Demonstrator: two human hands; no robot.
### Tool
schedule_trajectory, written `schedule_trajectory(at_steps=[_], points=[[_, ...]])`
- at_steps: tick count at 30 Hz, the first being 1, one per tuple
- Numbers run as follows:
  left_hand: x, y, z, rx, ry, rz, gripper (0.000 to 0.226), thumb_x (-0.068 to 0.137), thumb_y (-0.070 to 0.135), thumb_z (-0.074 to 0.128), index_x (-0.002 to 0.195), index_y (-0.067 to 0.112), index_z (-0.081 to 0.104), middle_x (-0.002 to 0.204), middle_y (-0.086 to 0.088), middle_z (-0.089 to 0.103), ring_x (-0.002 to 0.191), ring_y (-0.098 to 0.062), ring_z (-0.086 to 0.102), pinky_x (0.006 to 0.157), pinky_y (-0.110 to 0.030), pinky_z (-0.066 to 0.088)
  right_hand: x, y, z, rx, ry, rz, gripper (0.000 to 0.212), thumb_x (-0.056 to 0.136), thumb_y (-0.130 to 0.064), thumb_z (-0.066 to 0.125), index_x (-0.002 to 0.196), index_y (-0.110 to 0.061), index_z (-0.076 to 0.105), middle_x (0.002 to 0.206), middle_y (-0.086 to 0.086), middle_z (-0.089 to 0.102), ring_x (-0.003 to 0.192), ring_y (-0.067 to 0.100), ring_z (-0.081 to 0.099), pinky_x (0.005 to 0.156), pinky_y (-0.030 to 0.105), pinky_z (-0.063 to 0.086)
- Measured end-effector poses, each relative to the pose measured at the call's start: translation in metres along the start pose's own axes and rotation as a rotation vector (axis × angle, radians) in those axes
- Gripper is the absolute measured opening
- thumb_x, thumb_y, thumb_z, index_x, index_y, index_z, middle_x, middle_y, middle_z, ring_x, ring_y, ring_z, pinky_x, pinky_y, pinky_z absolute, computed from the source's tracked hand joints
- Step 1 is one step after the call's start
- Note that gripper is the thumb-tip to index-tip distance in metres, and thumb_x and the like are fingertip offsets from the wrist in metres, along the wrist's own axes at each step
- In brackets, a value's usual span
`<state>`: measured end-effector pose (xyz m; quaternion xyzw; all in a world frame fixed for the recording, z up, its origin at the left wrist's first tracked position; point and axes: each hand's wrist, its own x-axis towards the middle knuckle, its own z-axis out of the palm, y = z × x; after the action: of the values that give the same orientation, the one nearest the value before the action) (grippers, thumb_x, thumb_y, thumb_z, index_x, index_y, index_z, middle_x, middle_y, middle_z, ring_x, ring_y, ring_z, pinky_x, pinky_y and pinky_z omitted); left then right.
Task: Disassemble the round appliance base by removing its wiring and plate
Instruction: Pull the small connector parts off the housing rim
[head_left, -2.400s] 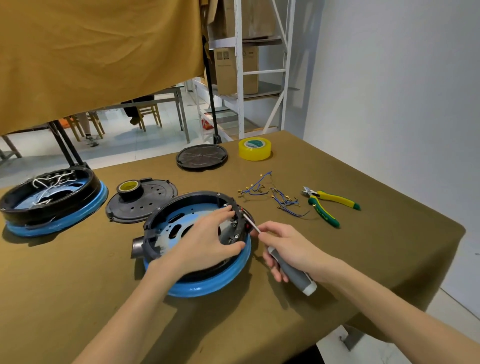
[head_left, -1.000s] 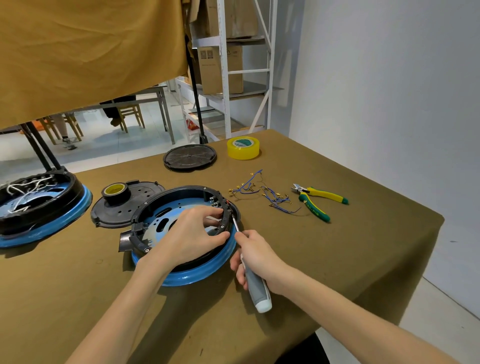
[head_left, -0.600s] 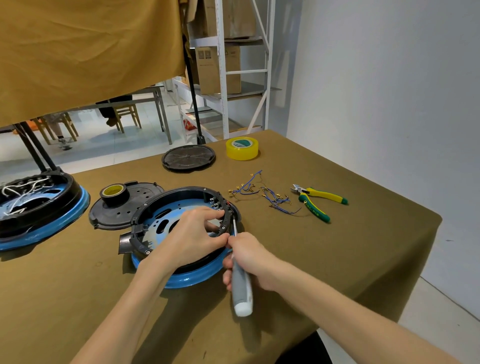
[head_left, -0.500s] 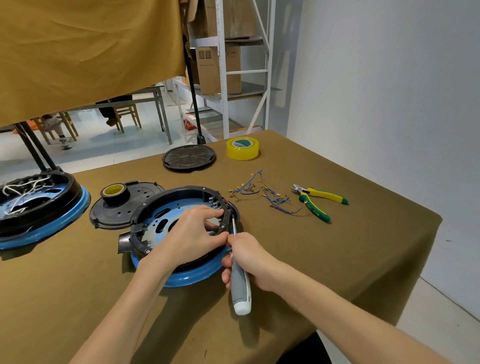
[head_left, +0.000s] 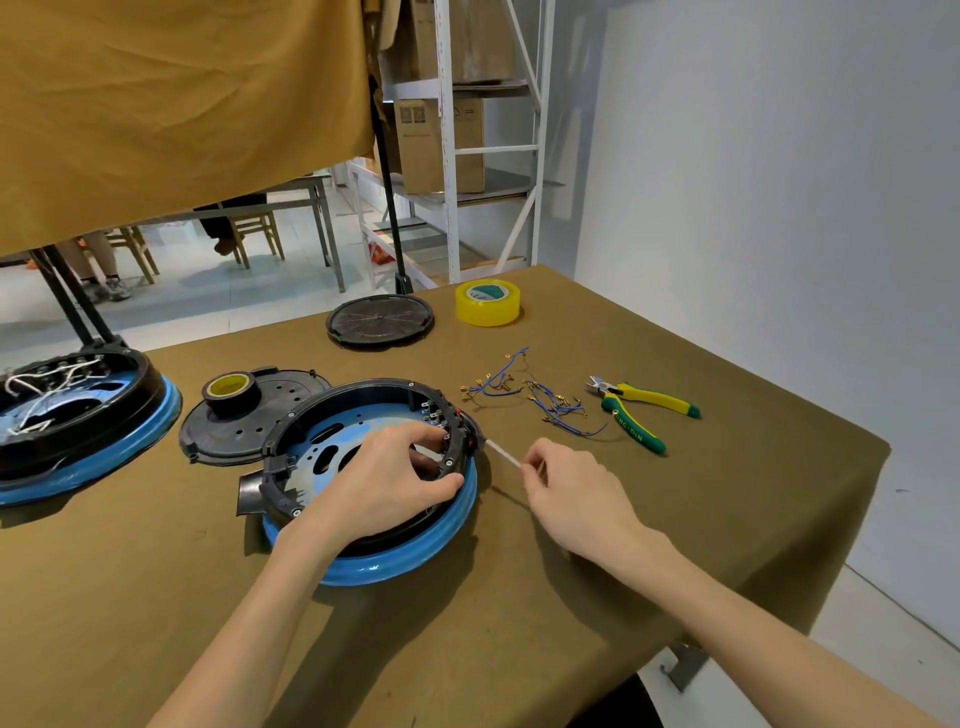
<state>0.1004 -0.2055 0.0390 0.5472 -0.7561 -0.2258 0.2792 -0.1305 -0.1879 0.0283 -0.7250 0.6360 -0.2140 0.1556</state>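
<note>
base (head_left: 363, 540) sits near the middle of the worktop (head_left: 675, 545), blue rim down, black ring on top, open side up with the pale blue plate (head_left: 332, 441) showing inside. big change from half a second ago: the screwdriver that the right hand had is out of sight now, and that hand has pulled away from the rim to the right. right hand (head_left: 571, 499) now sits just beside the base, fingertips pinched together on a thin white wire (head_left: 501, 454) that runs from the ring's right edge out to the fingers. left hand (head_left: 384, 483) hasn't really moved, it's still draped over the right side of the ring, thumb on the outer edge, fingers curled down inside by the terminals (head_left: 441, 421), gripping the ring there.

rest of the worktop, covered in olive cloth: a bunch of loose blue wires (head_left: 540, 400) right of the base, green and yellow cutters (head_left: 634, 410) beyond those, yellow tape roll (head_left: 487, 302) at the far edge, a black round lid (head_left: 380, 321) next to it. left of the base is another black lid (head_left: 249, 426) with a small tape roll (head_left: 228, 391) on it, and further left a second base (head_left: 78, 415) with white wires in it.

room: plain white wall on the right, metal shelving (head_left: 452, 140) with cardboard boxes behind, a mustard curtain (head_left: 171, 104) hanging top left, chairs and a table past it.
</note>
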Motion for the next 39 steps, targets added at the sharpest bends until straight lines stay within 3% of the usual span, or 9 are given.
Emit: schedule_trajectory(at_steps=[3, 6, 8, 12, 16, 22, 28, 34, 39], points=[[-0.001, 0.003, -0.002, -0.027, -0.018, 0.007, 0.057, 0.084, 0.038, 0.080, 0.136, 0.025, 0.064, 0.116, 0.019, 0.069, 0.096, 0.006, 0.067, 0.088, -0.028, 0.059, 0.013, 0.009, -0.002, -0.183, 0.113, 0.017, 0.014, 0.106, -0.032, 0.047, 0.107, -0.023, 0.058, 0.082, -0.008, 0.060, 0.070, 0.011, 0.055, 0.056, 0.026, 0.039], [-0.003, 0.005, -0.005, -0.055, -0.030, 0.018, 0.050, 0.084, 0.033, 0.080, 0.132, 0.028, 0.068, 0.104, 0.028, 0.069, 0.093, 0.007, 0.068, 0.078, -0.017, 0.057, 0.030, 0.011, 0.001, -0.256, 0.109, -0.038, 0.024, 0.106, -0.030, 0.048, 0.121, -0.018, 0.061, 0.112, 0.000, 0.064, 0.101, 0.020, 0.058, 0.087, 0.035, 0.048], [-0.004, 0.004, -0.006, -0.072, -0.049, 0.016, 0.050, 0.083, 0.033, 0.080, 0.132, 0.031, 0.068, 0.101, 0.030, 0.070, 0.093, 0.007, 0.069, 0.078, -0.016, 0.057, 0.039, 0.005, 0.005, -0.117, 0.136, -0.138, 0.028, 0.105, -0.030, 0.050, 0.127, -0.017, 0.062, 0.120, -0.001, 0.060, 0.111, 0.017, 0.055, 0.098, 0.035, 0.047], [-0.003, -0.001, -0.009, -0.058, -0.063, 0.029, 0.058, 0.082, 0.038, 0.080, 0.137, 0.030, 0.064, 0.106, 0.029, 0.069, 0.097, 0.010, 0.067, 0.083, -0.017, 0.057, 0.047, -0.018, 0.015, 0.303, 0.057, -0.265, 0.026, 0.102, -0.029, 0.056, 0.122, -0.019, 0.069, 0.109, -0.009, 0.062, 0.101, 0.000, 0.057, 0.087, 0.012, 0.043], [0.001, -0.008, -0.011, -0.031, -0.071, 0.028, 0.067, 0.081, 0.047, 0.077, 0.143, 0.026, 0.060, 0.117, 0.023, 0.068, 0.102, 0.011, 0.064, 0.093, -0.022, 0.057, 0.047, -0.022, 0.029, 0.273, 0.129, -0.290, 0.020, 0.100, -0.024, 0.061, 0.116, -0.018, 0.072, 0.107, -0.007, 0.067, 0.102, 0.008, 0.059, 0.092, 0.027, 0.049], [0.000, -0.007, -0.012, -0.034, -0.080, 0.043, 0.065, 0.084, 0.045, 0.075, 0.144, 0.024, 0.060, 0.116, 0.019, 0.068, 0.103, 0.003, 0.066, 0.094, -0.030, 0.057, 0.034, -0.033, 0.050, 0.329, 0.303, -0.203, 0.018, 0.102, -0.019, 0.058, 0.115, -0.020, 0.070, 0.105, -0.011, 0.065, 0.098, 0.006, 0.055, 0.081, 0.012, 0.038], [-0.007, -0.002, -0.016, -0.023, -0.101, 0.046, 0.059, 0.084, 0.041, 0.075, 0.140, 0.026, 0.063, 0.111, 0.021, 0.071, 0.101, 0.005, 0.067, 0.092, -0.032, 0.059, 0.028, -0.024, 0.048, 0.347, 0.208, -0.293, 0.011, 0.102, -0.019, 0.056, 0.112, -0.022, 0.061, 0.097, -0.026, 0.049, 0.098, 0.001, 0.049, 0.082, 0.011, 0.040], [-0.007, -0.001, -0.016, -0.042, -0.135, 0.041, 0.055, 0.081, 0.047, 0.071, 0.135, 0.042, 0.062, 0.101, 0.025, 0.074, 0.097, 0.000, 0.070, 0.091, -0.035, 0.060, 0.029, -0.020, 0.049, 0.348, 0.100, -0.335, 0.010, 0.105, -0.014, 0.048, 0.114, -0.016, 0.052, 0.104, -0.011, 0.045, 0.102, 0.005, 0.045, 0.085, 0.017, 0.040], [-0.005, -0.007, -0.016, -0.058, -0.157, 0.050, 0.057, 0.082, 0.048, 0.071, 0.138, 0.040, 0.061, 0.101, 0.021, 0.076, 0.096, -0.002, 0.071, 0.090, -0.035, 0.060, 0.024, -0.022, 0.045, 0.315, 0.100, -0.404, 0.012, 0.106, -0.011, 0.047, 0.117, -0.010, 0.052, 0.108, -0.004, 0.045, 0.099, 0.010, 0.045, 0.086, 0.020, 0.041]])
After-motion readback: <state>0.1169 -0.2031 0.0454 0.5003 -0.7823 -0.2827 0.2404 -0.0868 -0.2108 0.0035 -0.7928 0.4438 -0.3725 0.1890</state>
